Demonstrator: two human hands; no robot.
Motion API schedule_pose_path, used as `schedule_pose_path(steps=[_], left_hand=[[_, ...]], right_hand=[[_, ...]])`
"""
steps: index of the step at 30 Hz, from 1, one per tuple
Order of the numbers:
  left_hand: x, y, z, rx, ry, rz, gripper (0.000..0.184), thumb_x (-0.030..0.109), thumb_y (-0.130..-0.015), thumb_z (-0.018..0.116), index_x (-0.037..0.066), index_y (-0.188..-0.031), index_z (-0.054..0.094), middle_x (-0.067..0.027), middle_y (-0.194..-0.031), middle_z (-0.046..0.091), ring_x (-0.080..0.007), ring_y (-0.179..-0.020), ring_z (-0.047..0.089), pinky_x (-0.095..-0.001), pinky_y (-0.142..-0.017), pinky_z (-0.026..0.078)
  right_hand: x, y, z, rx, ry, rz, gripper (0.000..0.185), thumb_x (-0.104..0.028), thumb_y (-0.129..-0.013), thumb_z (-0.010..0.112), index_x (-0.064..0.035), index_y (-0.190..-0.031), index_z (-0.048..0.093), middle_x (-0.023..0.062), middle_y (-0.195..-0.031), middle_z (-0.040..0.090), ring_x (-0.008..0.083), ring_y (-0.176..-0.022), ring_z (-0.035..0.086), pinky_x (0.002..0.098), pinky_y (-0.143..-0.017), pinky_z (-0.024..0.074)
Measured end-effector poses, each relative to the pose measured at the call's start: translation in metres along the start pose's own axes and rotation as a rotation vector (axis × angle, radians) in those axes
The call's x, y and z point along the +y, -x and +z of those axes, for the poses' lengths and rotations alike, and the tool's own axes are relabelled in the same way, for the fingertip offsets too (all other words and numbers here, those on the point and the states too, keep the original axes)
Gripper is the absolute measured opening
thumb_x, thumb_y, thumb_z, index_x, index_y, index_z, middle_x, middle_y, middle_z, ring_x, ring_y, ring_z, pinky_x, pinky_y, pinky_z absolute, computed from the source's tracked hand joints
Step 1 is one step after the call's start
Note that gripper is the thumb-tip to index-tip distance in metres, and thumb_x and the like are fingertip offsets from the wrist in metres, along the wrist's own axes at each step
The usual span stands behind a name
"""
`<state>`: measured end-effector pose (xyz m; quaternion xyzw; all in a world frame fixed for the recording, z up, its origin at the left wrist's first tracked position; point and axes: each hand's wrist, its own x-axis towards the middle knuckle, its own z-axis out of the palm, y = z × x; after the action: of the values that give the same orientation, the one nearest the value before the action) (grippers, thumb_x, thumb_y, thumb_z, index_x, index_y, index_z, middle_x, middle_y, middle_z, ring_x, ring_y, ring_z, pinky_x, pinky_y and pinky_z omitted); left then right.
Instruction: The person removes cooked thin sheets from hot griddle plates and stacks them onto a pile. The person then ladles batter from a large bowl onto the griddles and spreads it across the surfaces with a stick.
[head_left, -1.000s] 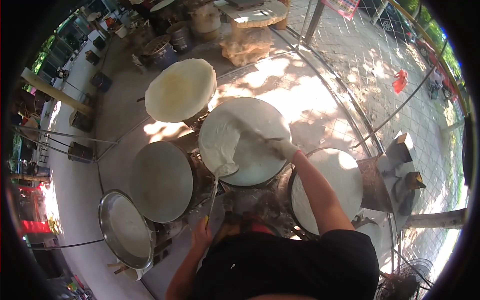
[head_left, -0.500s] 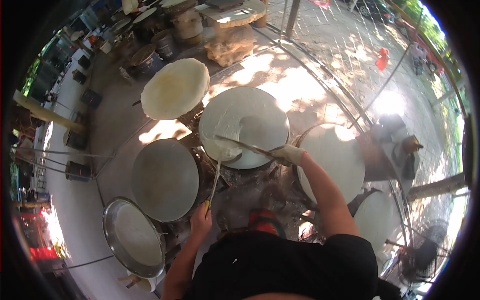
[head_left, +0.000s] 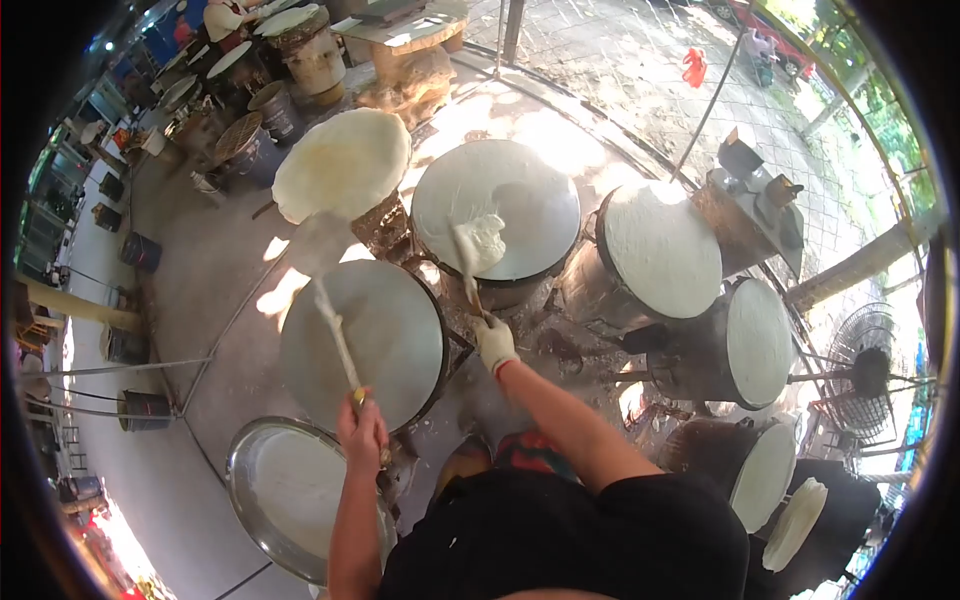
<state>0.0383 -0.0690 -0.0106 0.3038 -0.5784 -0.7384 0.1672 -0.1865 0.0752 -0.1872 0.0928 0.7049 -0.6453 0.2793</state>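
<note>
My bare left hand [head_left: 362,432] grips the yellow handle of a long, narrow spatula [head_left: 338,338], whose pale, coated blade extends over the left round griddle [head_left: 385,320]. Motion slightly blurs this blade. In my right hand [head_left: 494,345], which wears a whitish glove, is the wooden handle of a scraper [head_left: 467,260]. The scraper's blade touches a lump of white batter [head_left: 486,241] on the middle round griddle [head_left: 535,225]. A thin, streaky layer covers part of that griddle. Beside my left forearm, a metal basin [head_left: 240,497] contains pale batter [head_left: 300,490].
A cooked-looking sheet [head_left: 345,165] covers the round top at the back left. More coated griddles [head_left: 660,250] curve around to my right, near a stack of flat pale rounds [head_left: 795,525]. A fan [head_left: 866,368] stands far right. Another person [head_left: 225,18] is at the back.
My left spatula has swung from the middle griddle to above the left one. The right scraper has turned from sideways to pointing forward, and my right hand is lower and farther left. The view has shifted.
</note>
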Motion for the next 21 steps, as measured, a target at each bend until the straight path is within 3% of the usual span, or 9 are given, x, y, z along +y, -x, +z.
schedule_pose_path(steps=[3,4,6,8,9,10,15,18,21], left_hand=[[-0.008,0.028,-0.045,0.060,0.126,-0.040,0.019,0.013,-0.096,0.046,0.003,-0.111,0.050,-0.0002,-0.064,0.041,-0.0077,-0.037,0.036,-0.0230,-0.034,0.031],[-0.013,0.035,-0.057,0.074,0.155,-0.047,0.018,0.013,-0.096,0.046,0.004,-0.111,0.050,-0.0005,-0.063,0.041,-0.0081,-0.036,0.036,-0.0234,-0.033,0.031],[-0.020,0.049,-0.073,0.101,0.208,-0.076,0.017,0.013,-0.096,0.045,0.004,-0.110,0.050,-0.0010,-0.063,0.041,-0.0087,-0.036,0.035,-0.0240,-0.032,0.031],[-0.020,0.062,-0.084,0.135,0.260,-0.118,0.017,0.014,-0.096,0.045,0.004,-0.109,0.050,-0.0014,-0.062,0.041,-0.0090,-0.035,0.034,-0.0244,-0.032,0.031],[-0.021,0.068,-0.088,0.130,0.272,-0.106,0.018,0.014,-0.096,0.044,0.004,-0.110,0.050,-0.0014,-0.062,0.041,-0.0091,-0.035,0.034,-0.0246,-0.032,0.031],[-0.022,0.074,-0.091,0.125,0.283,-0.094,0.019,0.015,-0.097,0.044,0.004,-0.111,0.050,-0.0015,-0.062,0.041,-0.0093,-0.035,0.034,-0.0247,-0.032,0.031],[-0.013,0.087,-0.078,0.107,0.304,-0.061,0.023,0.017,-0.097,0.042,0.005,-0.116,0.049,-0.0012,-0.061,0.039,-0.0092,-0.035,0.033,-0.0248,-0.031,0.030],[-0.006,0.088,-0.058,0.082,0.351,-0.088,0.025,0.016,-0.097,0.042,0.005,-0.118,0.048,-0.0010,-0.060,0.038,-0.0086,-0.034,0.032,-0.0248,-0.031,0.031],[-0.017,0.082,-0.047,-0.003,0.388,-0.077,0.023,0.014,-0.097,0.042,0.006,-0.118,0.047,-0.0010,-0.060,0.038,-0.0079,-0.033,0.031,-0.0246,-0.031,0.031]], right_hand=[[0.003,0.036,0.049,0.268,0.048,0.030,0.040,-0.029,-0.090,0.053,-0.0026,-0.118,0.060,0.0210,-0.104,0.065,0.0340,-0.101,0.062,0.0372,-0.088,0.0454],[-0.030,0.057,0.062,0.252,0.072,0.081,0.038,-0.029,-0.090,0.053,-0.0042,-0.118,0.060,0.0204,-0.106,0.065,0.0333,-0.102,0.062,0.0369,-0.088,0.0455],[-0.009,0.026,0.061,0.133,0.316,-0.142,0.038,-0.028,-0.089,0.054,-0.0041,-0.118,0.060,0.0209,-0.104,0.065,0.0339,-0.100,0.062,0.0371,-0.088,0.0460],[-0.004,0.009,0.038,0.240,0.309,-0.115,0.038,-0.026,-0.089,0.052,-0.0025,-0.118,0.060,0.0216,-0.102,0.066,0.0350,-0.098,0.062,0.0380,-0.086,0.0467],[-0.026,0.024,0.028,0.232,0.107,-0.053,0.037,-0.025,-0.090,0.051,-0.0017,-0.117,0.060,0.0190,-0.095,0.067,0.0324,-0.087,0.064,0.0388,-0.079,0.0482],[-0.017,0.012,0.019,0.293,0.168,-0.101,0.037,-0.025,-0.091,0.051,-0.0012,-0.117,0.059,0.0145,-0.087,0.066,0.0265,-0.077,0.062,0.0379,-0.073,0.0482],[-0.047,0.040,0.026,0.346,-0.295,0.068,0.039,-0.026,-0.090,0.053,0.0004,-0.118,0.059,0.0180,-0.094,0.067,0.0281,-0.086,0.063,0.0363,-0.079,0.0478],[0.006,0.018,-0.009,0.065,0.199,-0.036,0.040,-0.026,-0.090,0.053,0.0003,-0.120,0.058,0.0204,-0.098,0.067,0.0299,-0.091,0.064,0.0361,-0.080,0.0478],[-0.022,0.023,-0.053,0.222,0.090,-0.005,0.038,-0.026,-0.090,0.053,0.0016,-0.116,0.059,0.0179,-0.092,0.066,0.0257,-0.082,0.061,0.0351,-0.075,0.0469]])
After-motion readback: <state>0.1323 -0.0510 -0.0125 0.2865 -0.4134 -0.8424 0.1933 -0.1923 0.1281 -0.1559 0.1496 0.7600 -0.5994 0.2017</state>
